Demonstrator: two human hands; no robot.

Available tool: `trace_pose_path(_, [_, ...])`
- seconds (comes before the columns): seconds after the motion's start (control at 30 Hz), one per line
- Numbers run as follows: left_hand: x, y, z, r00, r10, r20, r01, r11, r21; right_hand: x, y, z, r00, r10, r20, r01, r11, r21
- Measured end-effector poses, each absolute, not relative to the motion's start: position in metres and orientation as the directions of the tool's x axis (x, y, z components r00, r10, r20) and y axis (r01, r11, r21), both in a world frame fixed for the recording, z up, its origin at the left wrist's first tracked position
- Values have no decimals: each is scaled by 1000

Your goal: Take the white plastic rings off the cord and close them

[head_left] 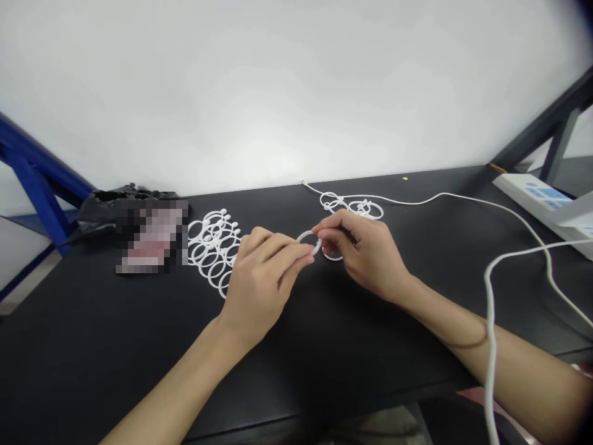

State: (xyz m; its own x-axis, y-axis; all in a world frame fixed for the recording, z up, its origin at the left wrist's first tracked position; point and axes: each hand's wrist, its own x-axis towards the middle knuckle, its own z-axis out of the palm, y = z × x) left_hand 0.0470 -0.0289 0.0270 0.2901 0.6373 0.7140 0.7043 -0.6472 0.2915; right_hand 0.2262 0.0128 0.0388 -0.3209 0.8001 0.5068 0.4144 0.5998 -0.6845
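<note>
Above the middle of the black table, a white ring (306, 235) is pinched between my two hands. My left hand (262, 278) grips its near side between thumb and fingers. On the far right side of the ring, the thumb and forefinger of my right hand (364, 250) are closed. Another white ring (332, 256) shows partly below my right fingertips, lying on the table. To the left, many white rings with small round tabs (210, 247) lie in overlapping rows, partly hidden behind my left hand. A smaller heap of white rings (356, 207) lies beyond my right hand.
A black plastic bag (115, 204) lies at the back left, beside a pixelated patch. A white cable (445, 194) runs across the table's back to the right, and a thicker one (490, 321) crosses over my right forearm. A white device with blue panels (542, 198) stands at the right.
</note>
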Motion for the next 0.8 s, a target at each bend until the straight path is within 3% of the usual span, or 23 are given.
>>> trace_pose_path(0.1, [44, -27, 30, 302, 633, 712, 712, -647, 273, 227, 14, 36, -327, 794, 512, 429, 607, -669])
trace_pose_path(0.23, [11, -13, 37, 290, 624, 726, 833, -537, 129, 234, 21, 29, -374, 778, 505, 558, 624, -547])
trace_pose_path(0.33, [-33, -1, 43, 160, 733, 661, 951, -294, 95, 240, 28, 26, -444, 752, 487, 675, 638, -370])
trace_pose_path(0.47, [-82, 6, 45, -63, 903, 426, 994, 16, 112, 246, 29, 29, -544, 718, 434, 740, 655, -155])
trace_pose_path(0.6, [-100, 9, 34, -16, 916, 400, 999, 2, 36, 249, 23, 33, -582, 741, 335, 765, 639, -86])
trace_pose_path(0.8, [-110, 13, 14, 43, 864, 501, 994, -85, 61, 247, 18, 30, -641, 717, 276, 731, 679, -65])
